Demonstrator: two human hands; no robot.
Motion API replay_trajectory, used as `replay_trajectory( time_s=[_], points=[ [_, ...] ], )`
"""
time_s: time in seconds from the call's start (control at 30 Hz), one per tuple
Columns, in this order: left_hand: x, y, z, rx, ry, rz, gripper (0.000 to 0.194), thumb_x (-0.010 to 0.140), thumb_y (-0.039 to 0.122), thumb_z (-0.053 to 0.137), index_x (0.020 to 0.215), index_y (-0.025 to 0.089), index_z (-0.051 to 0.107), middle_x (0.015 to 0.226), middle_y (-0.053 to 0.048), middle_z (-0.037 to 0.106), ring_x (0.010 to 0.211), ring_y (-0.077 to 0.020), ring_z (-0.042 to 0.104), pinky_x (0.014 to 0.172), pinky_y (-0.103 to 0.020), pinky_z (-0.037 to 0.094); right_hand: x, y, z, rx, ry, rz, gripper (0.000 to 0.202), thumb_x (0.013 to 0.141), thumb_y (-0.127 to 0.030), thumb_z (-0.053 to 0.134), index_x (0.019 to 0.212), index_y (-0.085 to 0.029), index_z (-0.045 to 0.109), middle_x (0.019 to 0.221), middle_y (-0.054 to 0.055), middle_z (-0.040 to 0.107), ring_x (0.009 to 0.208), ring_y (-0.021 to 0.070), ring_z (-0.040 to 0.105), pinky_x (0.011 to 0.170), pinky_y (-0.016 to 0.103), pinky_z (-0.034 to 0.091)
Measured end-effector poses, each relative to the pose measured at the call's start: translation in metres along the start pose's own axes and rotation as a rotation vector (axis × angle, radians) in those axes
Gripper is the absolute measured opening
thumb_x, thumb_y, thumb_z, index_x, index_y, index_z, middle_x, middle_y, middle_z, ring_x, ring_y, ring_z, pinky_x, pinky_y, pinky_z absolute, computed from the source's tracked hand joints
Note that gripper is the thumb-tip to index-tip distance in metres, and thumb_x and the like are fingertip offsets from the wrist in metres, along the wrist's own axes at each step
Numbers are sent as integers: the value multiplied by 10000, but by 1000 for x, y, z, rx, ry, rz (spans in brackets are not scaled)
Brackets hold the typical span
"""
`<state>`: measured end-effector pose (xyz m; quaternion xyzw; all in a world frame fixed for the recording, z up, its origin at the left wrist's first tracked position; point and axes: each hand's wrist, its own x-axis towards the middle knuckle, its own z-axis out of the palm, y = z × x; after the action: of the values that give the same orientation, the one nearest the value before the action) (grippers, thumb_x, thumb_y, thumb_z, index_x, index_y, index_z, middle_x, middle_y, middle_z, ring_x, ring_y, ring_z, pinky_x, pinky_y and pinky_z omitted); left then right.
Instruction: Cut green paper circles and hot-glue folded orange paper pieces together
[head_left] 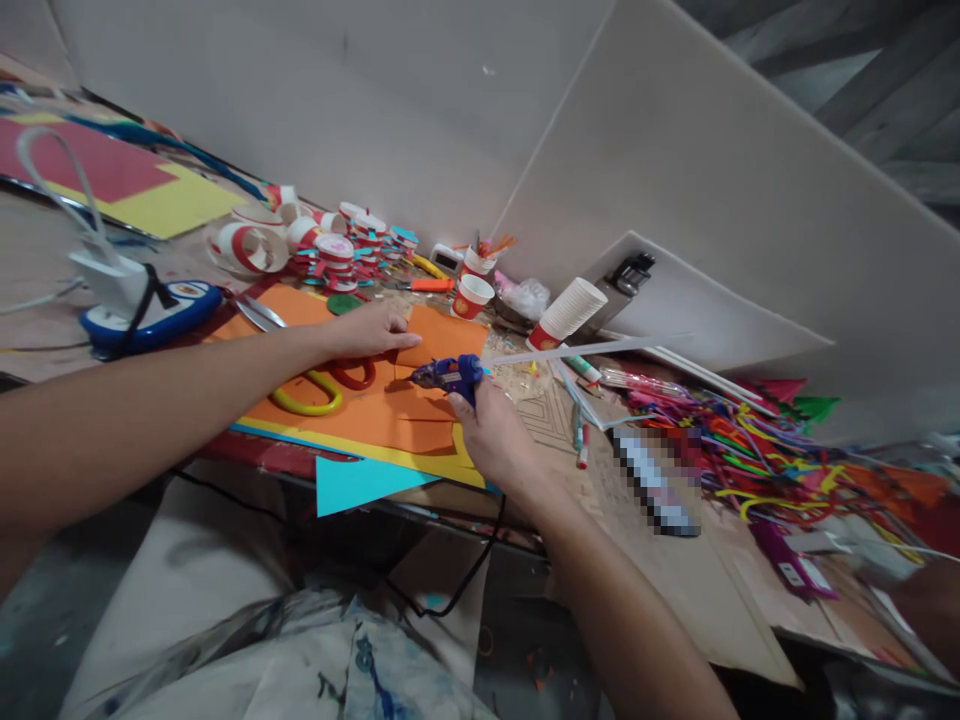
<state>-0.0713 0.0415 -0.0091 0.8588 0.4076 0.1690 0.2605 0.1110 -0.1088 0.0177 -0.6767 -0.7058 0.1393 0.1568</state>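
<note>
My right hand [491, 425] is wrapped round the handle of a blue hot glue gun [450, 375], its nozzle pointing left over the orange paper. A long, clear glue stick [592, 349] juts out of the gun's back toward the right. My left hand [375, 332] has its fingers curled together at the left edge of a piece of orange paper [444, 338]; some fingertips are hidden. Beneath lie larger orange sheets [375, 425], with yellow paper [420, 463] and turquoise paper [367, 483] under them. Scissors with yellow and red handles [311, 393] lie beneath my left forearm.
Cut and decorated paper cups [334, 262] crowd the back left. A blue power strip [161, 310] with a white plug sits left. Behind the gun stand a paper cup [472, 297] and a leaning cup stack [570, 312]. Colourful pipe cleaners [735, 440] spread right. A cable hangs below the table edge.
</note>
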Motion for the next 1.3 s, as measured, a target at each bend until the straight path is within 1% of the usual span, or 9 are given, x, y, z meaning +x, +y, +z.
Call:
replay_trajectory(
  time_s=[0.17, 0.3, 0.43, 0.67, 0.77, 0.87, 0.97, 1.13, 1.3],
  points=[
    [2, 0, -1, 46, -3, 2, 413, 831, 420, 493, 530, 149, 573, 456, 7, 480, 462, -105, 397, 490, -256, 244, -11, 22, -14, -15, 28, 52, 314, 939, -294, 418, 1178, -137, 548, 1105, 159, 665, 1016, 274, 619, 825, 353, 453],
    [1, 2, -1, 25, -4, -8, 406, 832, 403, 497, 521, 151, 562, 437, 17, 436, 442, -99, 375, 484, -259, 230, -17, 44, -25, -74, 71, 85, 325, 937, -289, 407, 1179, -125, 552, 1097, 167, 663, 1001, 279, 621, 848, 375, 451],
    [-1, 4, -1, 9, 8, -5, 395, 829, 394, 501, 515, 158, 531, 421, 29, 388, 425, -94, 348, 478, -260, 218, -18, 54, -27, -102, 89, 110, 331, 944, -309, 392, 1188, -140, 539, 1109, 158, 660, 1020, 273, 618, 857, 370, 450],
    [-2, 4, -1, 3, 6, -16, 392, 828, 406, 493, 523, 162, 518, 434, 29, 406, 428, -91, 351, 484, -256, 229, -5, 52, -19, -134, 129, 94, 306, 925, -290, 418, 1143, -137, 568, 1066, 149, 677, 1037, 276, 614, 873, 365, 454],
    [-1, 4, -1, 8, 0, -10, 383, 827, 403, 493, 531, 161, 525, 446, 24, 433, 435, -95, 371, 484, -257, 232, -11, 50, -24, -121, 105, 96, 330, 937, -304, 395, 1175, -144, 558, 1111, 149, 668, 1048, 266, 615, 877, 356, 453],
    [0, 3, -1, 7, -11, -15, 380, 820, 402, 500, 527, 161, 531, 460, 16, 465, 441, -99, 394, 479, -257, 239, -20, 49, -28, -137, 90, 137, 328, 942, -318, 393, 1174, -155, 558, 1105, 148, 671, 1035, 259, 625, 863, 341, 453],
    [0, 1, 0, -3, -12, -28, 395, 827, 419, 489, 527, 164, 522, 440, 22, 443, 425, -97, 380, 468, -254, 240, -18, 49, -27, -155, 88, 164, 337, 944, -330, 396, 1179, -150, 557, 1096, 156, 672, 1079, 268, 610, 880, 349, 448],
    [1, -4, 1, -9, 2, 17, 399, 820, 444, 491, 530, 171, 497, 442, 28, 426, 429, -94, 366, 464, -252, 237, -2, 53, -21, -142, 106, 120, 368, 937, -305, 404, 1220, -116, 544, 1167, 191, 638, 1171, 297, 556, 948, 395, 421],
    [3, -8, 3, -35, 30, 56, 395, 803, 439, 500, 511, 177, 450, 471, 29, 433, 449, -94, 363, 465, -256, 225, -5, 44, -21, -88, 108, 68, 346, 934, -287, 406, 1206, -135, 556, 1154, 167, 648, 1134, 291, 572, 934, 400, 431]
  ],
)
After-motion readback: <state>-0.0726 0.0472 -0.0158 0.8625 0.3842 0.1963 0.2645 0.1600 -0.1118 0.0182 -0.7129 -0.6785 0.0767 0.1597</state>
